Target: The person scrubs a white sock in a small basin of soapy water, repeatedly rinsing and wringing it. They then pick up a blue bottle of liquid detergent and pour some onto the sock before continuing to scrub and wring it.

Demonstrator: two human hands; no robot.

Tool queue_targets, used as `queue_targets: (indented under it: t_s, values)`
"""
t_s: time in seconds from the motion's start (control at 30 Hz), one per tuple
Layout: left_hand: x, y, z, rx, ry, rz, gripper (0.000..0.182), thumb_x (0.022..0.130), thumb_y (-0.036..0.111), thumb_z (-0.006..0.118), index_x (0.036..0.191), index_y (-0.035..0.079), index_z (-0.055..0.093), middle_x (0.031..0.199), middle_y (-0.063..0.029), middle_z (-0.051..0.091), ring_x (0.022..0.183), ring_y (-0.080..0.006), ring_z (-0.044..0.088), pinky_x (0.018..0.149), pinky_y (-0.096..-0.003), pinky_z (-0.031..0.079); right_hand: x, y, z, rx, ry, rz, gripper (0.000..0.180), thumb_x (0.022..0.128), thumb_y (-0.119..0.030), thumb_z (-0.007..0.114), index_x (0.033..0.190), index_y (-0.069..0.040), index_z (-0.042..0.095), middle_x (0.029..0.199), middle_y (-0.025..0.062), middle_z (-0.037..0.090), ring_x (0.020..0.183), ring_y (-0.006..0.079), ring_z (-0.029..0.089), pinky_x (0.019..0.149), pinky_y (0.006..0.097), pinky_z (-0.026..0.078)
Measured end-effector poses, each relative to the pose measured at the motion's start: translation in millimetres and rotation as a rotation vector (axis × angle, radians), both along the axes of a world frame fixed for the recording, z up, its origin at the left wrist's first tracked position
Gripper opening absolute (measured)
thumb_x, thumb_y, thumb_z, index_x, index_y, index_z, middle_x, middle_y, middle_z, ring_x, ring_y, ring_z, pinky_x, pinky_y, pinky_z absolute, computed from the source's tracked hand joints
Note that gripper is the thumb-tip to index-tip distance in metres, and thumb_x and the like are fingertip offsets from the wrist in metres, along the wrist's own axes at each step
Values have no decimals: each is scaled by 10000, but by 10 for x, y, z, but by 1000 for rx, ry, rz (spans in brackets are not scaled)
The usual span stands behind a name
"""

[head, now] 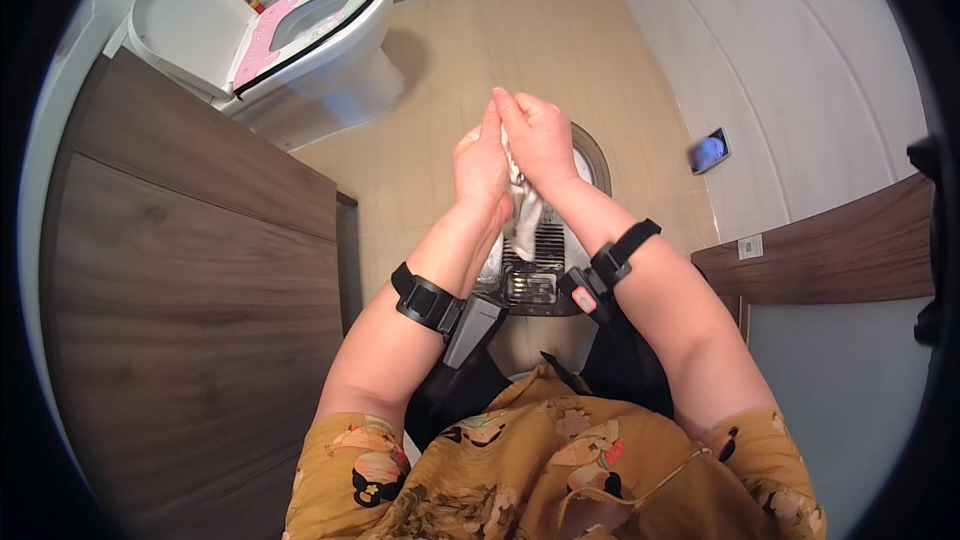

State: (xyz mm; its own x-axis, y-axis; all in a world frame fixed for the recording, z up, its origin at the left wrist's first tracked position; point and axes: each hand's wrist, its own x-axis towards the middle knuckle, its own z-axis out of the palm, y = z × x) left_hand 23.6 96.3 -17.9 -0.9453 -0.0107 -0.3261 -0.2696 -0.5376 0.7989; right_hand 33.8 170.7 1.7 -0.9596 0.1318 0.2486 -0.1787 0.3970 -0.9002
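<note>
A wet, whitish cloth (526, 221) is bunched between my two hands, its loose end hanging down. My left hand (480, 165) is closed around it, thumb pointing away from me. My right hand (536, 135) presses against the left with its fingers curled over the cloth; most of the gripped part is hidden. Below them on the floor is a dark-rimmed basin (598, 157) with a ribbed washboard (551, 244) in it. The cloth's lower end hangs over the ribs; whether it touches them I cannot tell. My arms cover both sides of the basin.
A toilet (352, 75) with its lid raised and a padded pink seat cover (259, 52) stands at the far left. A wooden cabinet (202, 255) is close on my left. At right, a phone (709, 151) leans by the wall, beyond a wood-framed door (832, 232).
</note>
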Motion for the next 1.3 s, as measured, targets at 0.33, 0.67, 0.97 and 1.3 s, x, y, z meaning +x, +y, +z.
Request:
queue_targets:
  t_s: [0.33, 0.67, 0.97, 1.3]
  values:
    - [-253, -137, -364, -61, 28, -39, 286, 1010, 294, 448, 960, 49, 586, 844, -46, 616, 781, -175, 597, 673, -331, 500, -101, -83, -168, -139, -37, -71, 373, 916, -381, 542, 785, -63, 687, 737, 193, 641, 708, 371, 628, 655, 425, 493]
    - [-316, -196, -327, 287, 180, -282, 180, 963, 196, 540, 967, 27, 599, 842, -63, 643, 672, -168, 609, 559, -324, 491, -113, -136, -122, 171, 151, 154, 377, 926, -326, 560, 753, 0, 639, 742, 214, 628, 686, 371, 621, 635, 429, 480]
    - [-288, -191, -364, 214, 60, -119, 177, 959, 167, 527, 869, 27, 588, 793, -74, 632, 641, -176, 598, 523, -333, 469, -129, -144, -216, 149, 39, 152, 333, 897, -349, 565, 787, -52, 669, 769, 200, 644, 736, 386, 634, 646, 448, 502]
    - [-321, -207, -380, 242, -31, -81, 224, 970, 257, 554, 858, 65, 585, 747, -42, 620, 653, -149, 596, 551, -313, 482, -123, -134, -257, 134, 63, 72, 376, 938, -317, 485, 741, -43, 650, 733, 222, 621, 709, 422, 614, 667, 491, 490]
